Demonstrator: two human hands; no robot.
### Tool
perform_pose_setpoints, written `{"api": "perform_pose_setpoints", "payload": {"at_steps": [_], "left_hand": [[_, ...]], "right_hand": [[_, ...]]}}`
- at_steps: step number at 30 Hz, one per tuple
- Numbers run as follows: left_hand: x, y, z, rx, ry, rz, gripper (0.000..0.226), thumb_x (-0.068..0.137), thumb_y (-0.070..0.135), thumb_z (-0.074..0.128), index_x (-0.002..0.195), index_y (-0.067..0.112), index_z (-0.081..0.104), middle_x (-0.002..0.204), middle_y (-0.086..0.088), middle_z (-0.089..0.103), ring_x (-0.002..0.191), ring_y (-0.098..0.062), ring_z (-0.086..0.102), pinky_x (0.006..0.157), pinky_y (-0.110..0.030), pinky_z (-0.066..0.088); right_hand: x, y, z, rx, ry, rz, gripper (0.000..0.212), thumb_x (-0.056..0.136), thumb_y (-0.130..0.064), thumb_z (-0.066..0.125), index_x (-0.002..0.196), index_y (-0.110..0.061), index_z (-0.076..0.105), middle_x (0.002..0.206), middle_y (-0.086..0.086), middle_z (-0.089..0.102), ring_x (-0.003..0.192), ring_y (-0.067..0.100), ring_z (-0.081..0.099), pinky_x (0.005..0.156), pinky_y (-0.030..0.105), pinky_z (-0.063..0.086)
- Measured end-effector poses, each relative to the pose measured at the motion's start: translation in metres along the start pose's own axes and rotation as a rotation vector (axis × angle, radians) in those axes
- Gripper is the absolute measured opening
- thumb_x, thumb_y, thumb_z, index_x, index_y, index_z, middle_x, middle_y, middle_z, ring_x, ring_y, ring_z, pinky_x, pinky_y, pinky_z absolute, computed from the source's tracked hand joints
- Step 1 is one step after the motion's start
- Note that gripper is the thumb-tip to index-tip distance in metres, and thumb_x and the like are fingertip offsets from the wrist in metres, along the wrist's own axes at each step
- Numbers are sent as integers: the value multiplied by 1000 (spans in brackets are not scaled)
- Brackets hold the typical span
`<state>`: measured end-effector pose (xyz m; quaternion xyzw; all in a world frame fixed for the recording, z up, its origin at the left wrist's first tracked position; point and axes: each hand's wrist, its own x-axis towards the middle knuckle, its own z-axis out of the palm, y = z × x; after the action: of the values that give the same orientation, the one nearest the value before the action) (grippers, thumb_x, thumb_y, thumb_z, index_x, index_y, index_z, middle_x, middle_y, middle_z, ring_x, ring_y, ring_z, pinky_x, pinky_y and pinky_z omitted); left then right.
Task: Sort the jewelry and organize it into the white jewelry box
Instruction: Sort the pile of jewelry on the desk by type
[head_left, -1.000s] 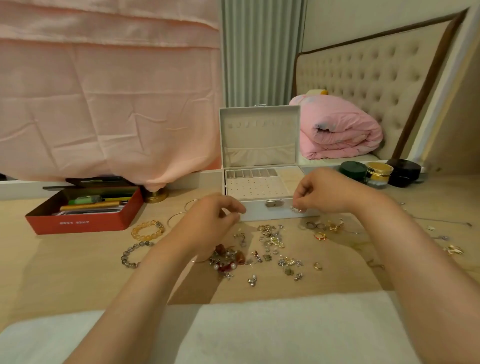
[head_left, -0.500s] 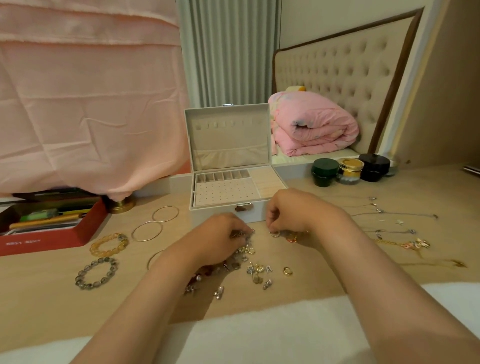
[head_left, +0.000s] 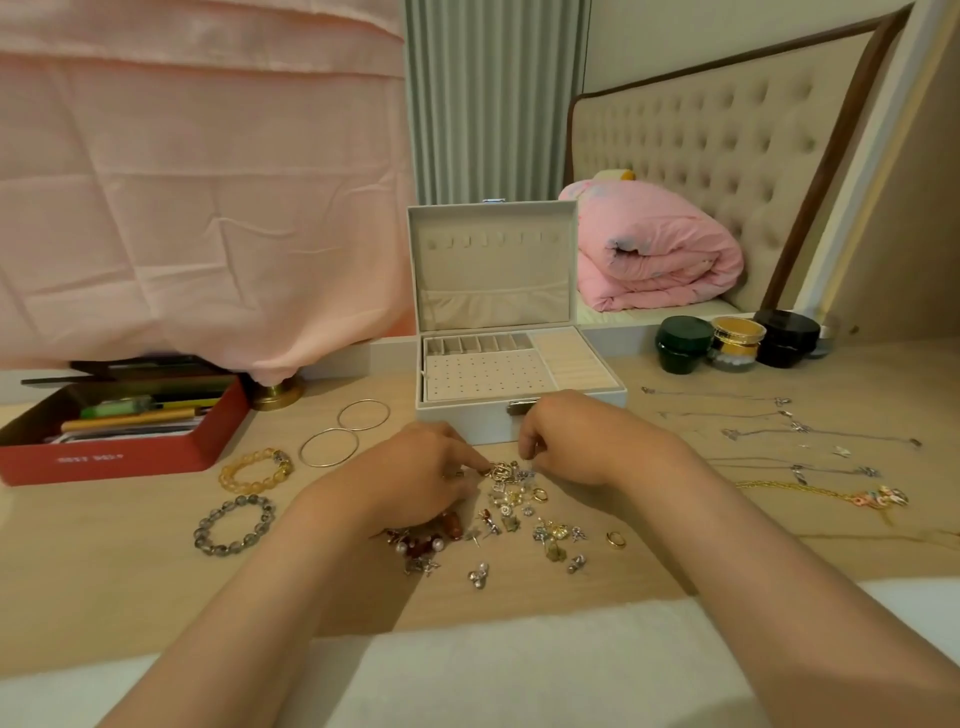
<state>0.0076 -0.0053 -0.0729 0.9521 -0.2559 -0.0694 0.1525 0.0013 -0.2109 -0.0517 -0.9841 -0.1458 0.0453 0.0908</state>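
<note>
Jewelry box (head_left: 467, 422) sits centre frame on the desk (head_left: 104, 582), lid upright, latch toward the person; its stud panel, small slots and ring rolls look unfilled. Step in hand: picking through the small pieces, nothing boxed yet, so the task is early. Pile (head_left: 519, 512) of earrings, charms and rings lies just below the box. Left hand (head_left: 421, 475) has its fingers drawn narrow with the tips at a gold piece (head_left: 496, 469) on the pile's top edge; cannot tell whether it is pinched or only touched. Right hand (head_left: 576, 441) is curled close just beside it, in front of the latch; cannot tell whether it holds anything. Next move likely calls for a fine fingertip pinch to free one piece from the tangle without dragging its neighbours, then a short lift into the matching section. Centre left: two bangles (head_left: 363, 414), an amber bracelet (head_left: 254, 470), a grey bracelet (head_left: 234, 526). Right: thin necklaces (head_left: 779, 442) laid out apart, a gold necklace (head_left: 810, 490) below them. Left edge: red tin (head_left: 114, 457) of pens. Jars (head_left: 683, 345) right of the box. Behind: pink cloth (head_left: 197, 182), grey curtain (head_left: 493, 98), tufted headboard (head_left: 727, 156), rolled pink quilt (head_left: 654, 254).
</note>
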Motion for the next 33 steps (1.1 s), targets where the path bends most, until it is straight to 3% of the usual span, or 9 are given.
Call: {"api": "perform_pose_setpoints", "payload": {"at_steps": [4, 6, 10, 15, 21, 23, 26, 28, 33], "left_hand": [[-9, -15, -6, 21, -4, -54, 28, 94, 39, 61, 120, 41, 67, 126, 14, 50, 120, -10, 45, 107, -34, 39], [-12, -22, -10, -6, -2, -76, 23, 91, 37, 64, 113, 40, 69, 119, 17, 52, 111, -9, 52, 96, -28, 43], [-11, -28, -10, -26, 68, -91, 14, 95, 27, 61, 103, 36, 68, 102, 17, 59, 93, -6, 58, 77, -22, 43], [-6, -17, -2, 9, 121, 25, 22, 97, 33, 57, 115, 39, 68, 110, 16, 60, 99, -4, 56, 88, -28, 49], [0, -15, -5, 171, 169, -18, 21, 95, 32, 56, 107, 37, 73, 111, 14, 64, 99, -11, 60, 84, -33, 53], [1, -8, -3, 102, 204, 59, 24, 95, 28, 55, 111, 37, 72, 114, 14, 64, 103, -10, 60, 88, -36, 53], [2, 9, 4, 11, 116, 198, 24, 94, 31, 59, 113, 37, 72, 116, 13, 62, 110, -9, 56, 95, -37, 49], [3, 13, 7, 21, 66, 205, 22, 92, 35, 63, 112, 38, 72, 115, 14, 61, 111, -7, 56, 97, -37, 48], [-4, 3, 0, 43, 100, 118, 15, 90, 44, 63, 94, 36, 75, 102, 17, 62, 96, -4, 58, 88, -36, 52]], "right_hand": [[-1, -2, -2, 99, -78, -15, 8, 89, -12, 71, 90, -16, 78, 89, -9, 73, 80, 1, 63, 74, 23, 52], [-3, -1, -6, 130, -147, -9, 7, 89, -18, 75, 94, -20, 79, 87, -17, 71, 80, -2, 62, 70, 16, 46], [-1, 2, -7, 173, -122, 27, 10, 83, -20, 80, 92, -26, 80, 83, -18, 68, 80, 0, 61, 71, 20, 47], [0, 4, -4, 148, -59, 24, 9, 80, -26, 83, 86, -31, 82, 85, -18, 73, 84, -1, 64, 80, 24, 54], [1, 10, -4, -25, -2, -1, 9, 85, -23, 71, 84, -27, 80, 82, -15, 74, 80, 3, 66, 81, 34, 58], [-1, 11, -5, -10, -15, 1, 11, 86, -25, 70, 87, -28, 80, 82, -16, 72, 80, 3, 65, 79, 29, 57], [-3, 8, -7, 53, -34, -18, 12, 83, -26, 75, 89, -34, 81, 76, -21, 67, 76, -1, 62, 69, 21, 50], [-3, 7, -6, 26, -31, -37, 8, 81, -27, 77, 85, -32, 81, 77, -21, 71, 76, -1, 64, 73, 25, 55], [-1, 8, 0, -124, -35, -36, 11, 81, -20, 63, 80, -13, 71, 75, 1, 70, 69, 16, 62, 70, 38, 57]]}}
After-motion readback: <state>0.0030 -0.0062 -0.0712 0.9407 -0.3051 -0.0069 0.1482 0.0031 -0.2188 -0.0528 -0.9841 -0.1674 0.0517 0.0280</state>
